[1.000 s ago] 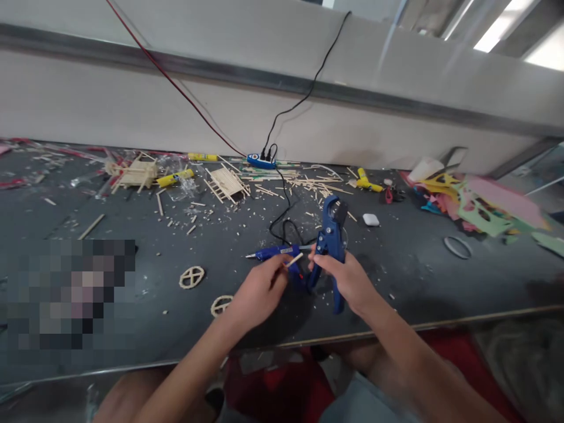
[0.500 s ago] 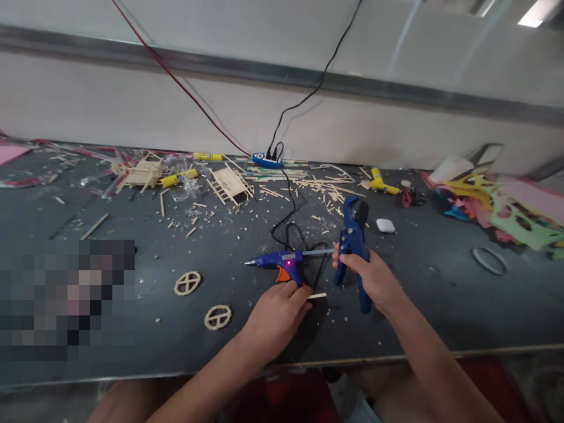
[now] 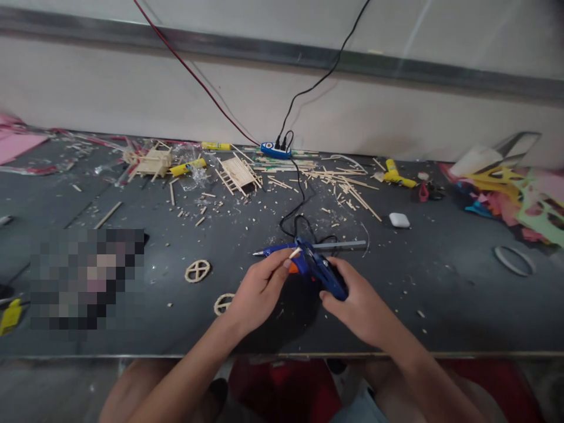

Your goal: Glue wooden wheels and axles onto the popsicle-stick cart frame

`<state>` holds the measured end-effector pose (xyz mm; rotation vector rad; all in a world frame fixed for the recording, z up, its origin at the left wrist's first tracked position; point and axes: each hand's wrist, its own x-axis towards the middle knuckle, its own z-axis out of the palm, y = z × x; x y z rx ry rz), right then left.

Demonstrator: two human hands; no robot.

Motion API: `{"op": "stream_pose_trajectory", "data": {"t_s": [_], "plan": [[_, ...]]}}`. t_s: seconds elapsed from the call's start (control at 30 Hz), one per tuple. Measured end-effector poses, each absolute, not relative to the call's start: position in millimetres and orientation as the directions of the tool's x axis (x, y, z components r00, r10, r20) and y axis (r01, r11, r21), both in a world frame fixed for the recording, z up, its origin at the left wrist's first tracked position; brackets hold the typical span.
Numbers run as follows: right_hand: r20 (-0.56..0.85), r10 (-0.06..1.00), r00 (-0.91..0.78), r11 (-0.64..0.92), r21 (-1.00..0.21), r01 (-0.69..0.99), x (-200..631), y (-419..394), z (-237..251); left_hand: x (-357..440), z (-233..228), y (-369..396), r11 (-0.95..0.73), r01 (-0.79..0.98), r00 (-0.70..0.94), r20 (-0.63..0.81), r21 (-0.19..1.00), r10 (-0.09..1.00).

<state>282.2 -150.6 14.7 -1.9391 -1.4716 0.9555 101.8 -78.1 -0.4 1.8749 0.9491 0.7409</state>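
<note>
Two pale, spoked wheels (image 3: pixel 197 271) lie on the dark counter (image 3: pixel 423 247), well to the left of the tools; the nearer one is partly hidden by my left wrist.

To their right, my left hand (image 3: pixel 263 286) is raised over the counter, pinching a short stick (image 3: pixel 295 253) between thumb and fingertips. The stick should be almost weightless, stiff but easy to snap, dry enough not to slip; its small size suits a fingertip hold near one end. It looks plain, pale and straight-edged, and its bare end points up and to the right, toward the cutter's head. I cannot tell whether they touch.

Just behind and below my fingers lies the glue gun (image 3: pixel 282 249), blue with an orange trigger, its metal nozzle to the left and a long translucent glue stick (image 3: pixel 341 244) poking out to the right.

In front of the glue gun, at the right, is the cutter (image 3: pixel 328 276), held in my right hand (image 3: pixel 359 301), with my fingers and thumb wrapped about its handles. I judge it the heavier piece, rigid and sturdy, best gripped low on the handles, away from the blade. It is deep blue, tilted with its head up and to the left. How far its jaws stand apart, I cannot tell.
</note>
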Motion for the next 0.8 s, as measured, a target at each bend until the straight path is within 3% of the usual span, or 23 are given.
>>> {"op": "stream_pose_trajectory", "data": {"t_s": [0.8], "plan": [[-0.131, 0.977, 0.167, -0.206, -0.778, 0.593, 281.1, -152.6, 3.0, 106.7, 3.4, -84.5, -0.382, 0.357, 0.604, 0.101, 0.852, 0.791]]}}
